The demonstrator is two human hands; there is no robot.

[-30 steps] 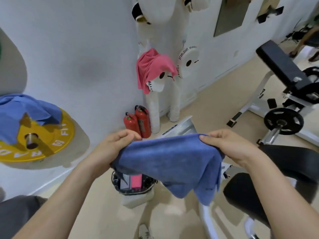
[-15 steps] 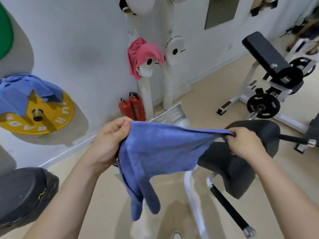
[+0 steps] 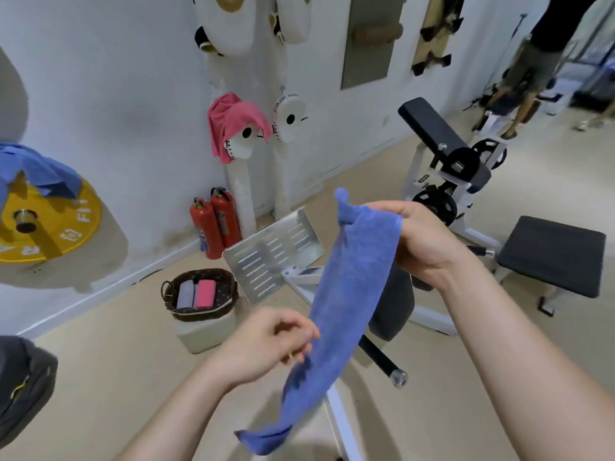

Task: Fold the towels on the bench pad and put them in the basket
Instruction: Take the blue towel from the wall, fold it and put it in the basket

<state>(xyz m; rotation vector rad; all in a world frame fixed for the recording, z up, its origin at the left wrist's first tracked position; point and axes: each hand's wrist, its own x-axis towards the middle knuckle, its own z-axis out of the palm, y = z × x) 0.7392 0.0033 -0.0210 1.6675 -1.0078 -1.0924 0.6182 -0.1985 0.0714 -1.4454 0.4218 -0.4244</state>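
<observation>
A blue towel point(image 3: 349, 294) hangs in a long narrow strip in front of me. My right hand point(image 3: 422, 237) grips its top end at chest height. My left hand point(image 3: 269, 344) is lower, its fingers curled against the strip's left edge about halfway down; whether it pinches the cloth I cannot tell. The towel's bottom end point(image 3: 263, 437) dangles loose. The dark woven basket point(image 3: 173, 287) stands on a pale block by the wall, to the left of the towel, holding a grey and a pink folded towel point(image 3: 206, 292). A black bench pad point(image 3: 549, 254) lies at the right.
A pink towel point(image 3: 236, 124) hangs on a white post; another blue towel point(image 3: 36, 171) drapes over a yellow weight plate point(image 3: 50, 227). Two red fire extinguishers point(image 3: 216, 221) and a metal footplate point(image 3: 273, 254) stand near the basket. A person's legs point(image 3: 519, 88) show at far right.
The towel was stretched wide between both hands; now my right hand holds one end high and the towel hangs down. My left hand let go of its corner and dropped lower along the strip.
</observation>
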